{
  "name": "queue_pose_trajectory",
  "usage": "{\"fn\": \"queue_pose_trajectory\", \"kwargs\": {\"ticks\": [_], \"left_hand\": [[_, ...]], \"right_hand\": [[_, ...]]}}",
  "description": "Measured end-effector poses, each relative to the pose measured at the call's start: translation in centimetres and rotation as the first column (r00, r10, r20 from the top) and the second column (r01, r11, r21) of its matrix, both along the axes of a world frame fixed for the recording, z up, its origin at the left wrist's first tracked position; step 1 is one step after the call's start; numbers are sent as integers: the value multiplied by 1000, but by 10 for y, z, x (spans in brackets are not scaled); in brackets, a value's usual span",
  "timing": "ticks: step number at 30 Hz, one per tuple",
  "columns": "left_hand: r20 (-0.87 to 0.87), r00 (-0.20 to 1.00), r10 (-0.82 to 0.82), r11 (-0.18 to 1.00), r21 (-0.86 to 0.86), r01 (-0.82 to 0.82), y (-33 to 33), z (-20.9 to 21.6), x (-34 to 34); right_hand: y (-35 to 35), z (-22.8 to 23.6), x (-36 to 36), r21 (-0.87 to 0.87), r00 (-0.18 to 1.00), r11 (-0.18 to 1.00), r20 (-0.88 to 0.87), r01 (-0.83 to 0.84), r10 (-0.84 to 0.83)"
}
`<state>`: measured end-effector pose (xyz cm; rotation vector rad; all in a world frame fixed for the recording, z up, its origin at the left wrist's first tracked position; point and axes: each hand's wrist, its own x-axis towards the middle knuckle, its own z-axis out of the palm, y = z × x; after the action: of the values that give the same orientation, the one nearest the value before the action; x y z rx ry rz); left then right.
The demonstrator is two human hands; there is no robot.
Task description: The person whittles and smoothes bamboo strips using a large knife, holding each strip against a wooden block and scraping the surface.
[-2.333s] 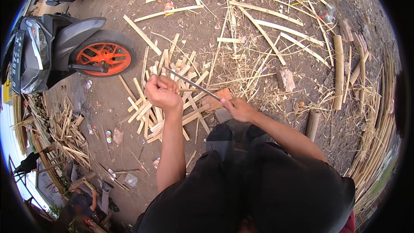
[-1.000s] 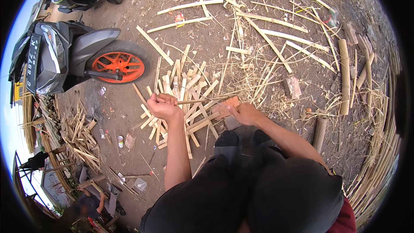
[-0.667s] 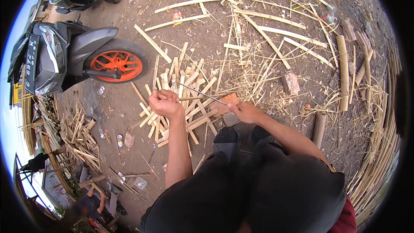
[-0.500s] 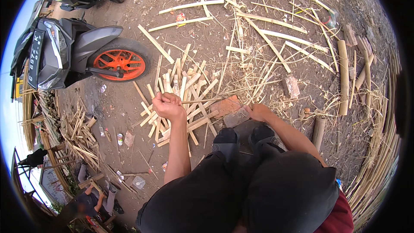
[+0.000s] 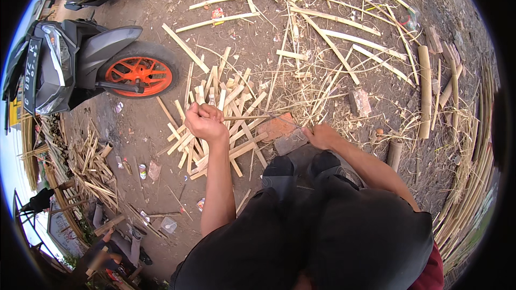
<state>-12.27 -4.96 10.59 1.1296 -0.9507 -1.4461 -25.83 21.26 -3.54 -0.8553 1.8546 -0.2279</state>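
My left hand (image 5: 205, 122) is closed in a fist around one end of a thin bamboo strip (image 5: 244, 118), which points right over the pile of split bamboo pieces (image 5: 236, 96). To its right, my right hand (image 5: 321, 137) is closed, with the thumb toward the left, on a thin dark tool (image 5: 293, 123) like a knife blade; its handle is hidden in the fingers. The strip's far end meets this tool above an orange brick (image 5: 276, 126). A grey block (image 5: 291, 143) lies against the brick, just beyond my shoes.
A motorcycle (image 5: 75, 70) with an orange wheel stands at far left. Long bamboo strips (image 5: 338, 19) lie scattered ahead. At right are a round bamboo length (image 5: 424, 91) and a broken brick (image 5: 359, 102). Another person (image 5: 110, 247) handles wood at lower left.
The whole view has shifted slightly left. Both hands keep their grips, and the strip and dark tool stay in nearly the same place over the brick. The other person's arms have moved.
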Motion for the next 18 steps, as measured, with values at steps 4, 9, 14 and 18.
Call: {"fn": "queue_pose_trajectory", "kwargs": {"ticks": [4, 9, 14, 18], "left_hand": [[-18, 998, -53, 998, 29, 53, 0, 3, -6], [18, 998, -62, 998, 7, 62, -4, -2, -1], [15, 999, -37, 999, 17, 37, -4, 10, -11], [-22, 1000, 13, 998, 59, -11, -14, 2, 0]], "right_hand": [[18, -18, -6, 12, 999, 1000, -38, -3, 4], [-6, 17, -10, 1, 999, 999, 7, -51, 51], [1, -21, 2, 25, 997, 1000, -79, 17, -15], [5, -21, -24, 110, 989, 993, -137, -33, 48]]}}
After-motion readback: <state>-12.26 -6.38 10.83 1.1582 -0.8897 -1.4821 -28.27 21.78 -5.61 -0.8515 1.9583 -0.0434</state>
